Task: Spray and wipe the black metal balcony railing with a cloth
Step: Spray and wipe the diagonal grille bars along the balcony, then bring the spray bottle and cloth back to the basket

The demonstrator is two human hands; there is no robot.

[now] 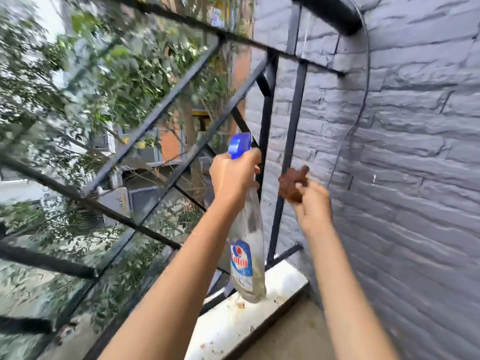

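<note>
Neck and trigger of spray bottle (246,255) hidden under left hand (232,178). cloth (292,184) partly covered by right hand (314,206). railing (145,126) and trees (78,87) at left motion-blurred. Both forearms cut by bottom edge. Label fine print unreadable.

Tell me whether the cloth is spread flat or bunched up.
Bunched up: the brown cloth is a crumpled wad gripped by the right hand against a vertical railing bar.

The spray bottle (248,255) hangs below my left fingers (255,169). Just right, my right fingers (301,187) hold the cloth (292,183) against 1 railing bar (294,113); the wall (415,152) lies further right, the ledge (259,315) beneath both.
</note>
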